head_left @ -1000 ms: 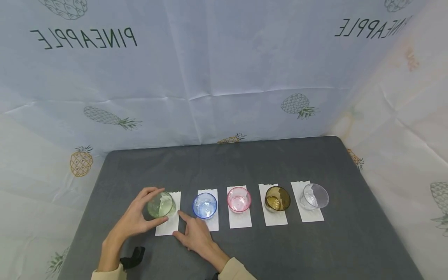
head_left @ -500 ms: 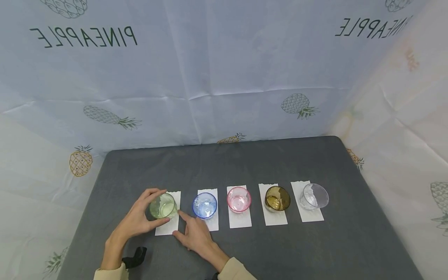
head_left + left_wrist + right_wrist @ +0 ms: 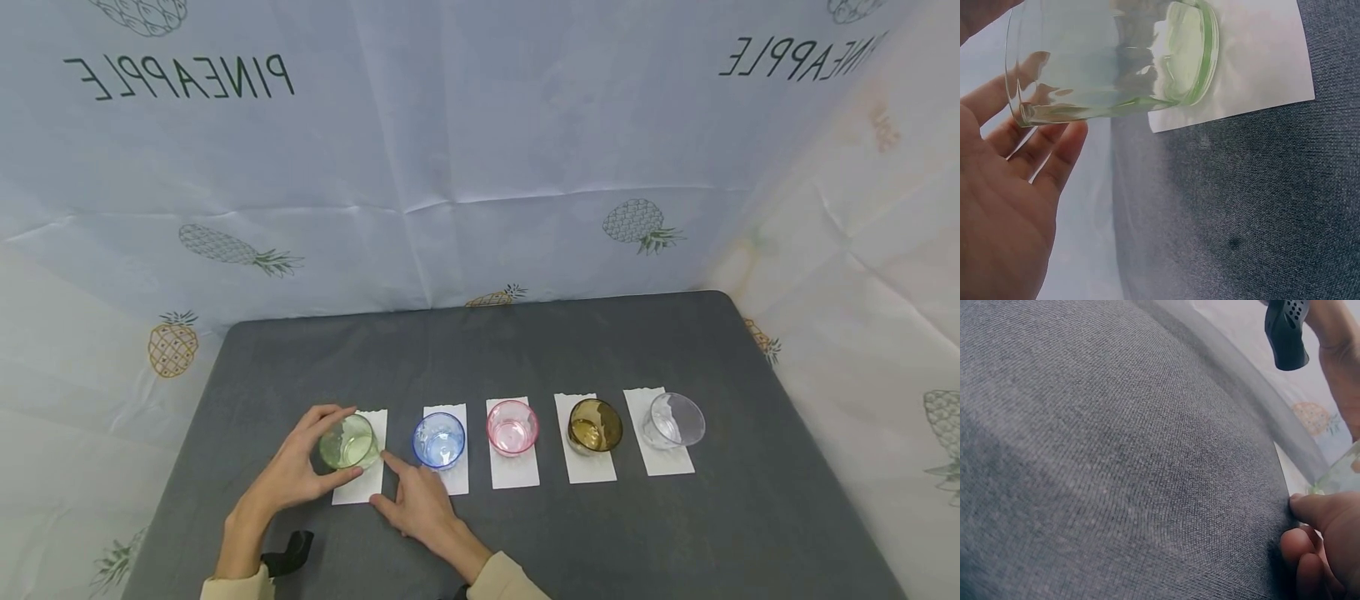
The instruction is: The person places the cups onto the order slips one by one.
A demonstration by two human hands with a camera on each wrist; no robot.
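Observation:
At the left end of the row, my left hand [image 3: 296, 467] grips a green-tinted glass [image 3: 350, 442], thumb on the near side and fingers curved round the far side. In the left wrist view the clear-walled green glass [image 3: 1116, 62] has its base over the white paper [image 3: 1260, 56], with fingers along its rim and side. My right hand [image 3: 423, 504] lies low on the table, index finger and thumb stretched to the right edge of that paper sheet [image 3: 356, 492]. Its other fingers are bent under. In the right wrist view the right hand's thumb [image 3: 1319, 509] meets the paper's edge.
To the right stand a blue glass [image 3: 438, 441], a pink glass [image 3: 512, 428], an amber glass [image 3: 595, 426] and a clear glass [image 3: 675, 421], each on a white paper sheet. The dark grey table [image 3: 480, 350] meets a pineapple-print curtain [image 3: 420, 167] behind.
My left hand and the green glass have shifted slightly right, further over the paper, with almost no movement in the last half second. The right hand has stayed where it was.

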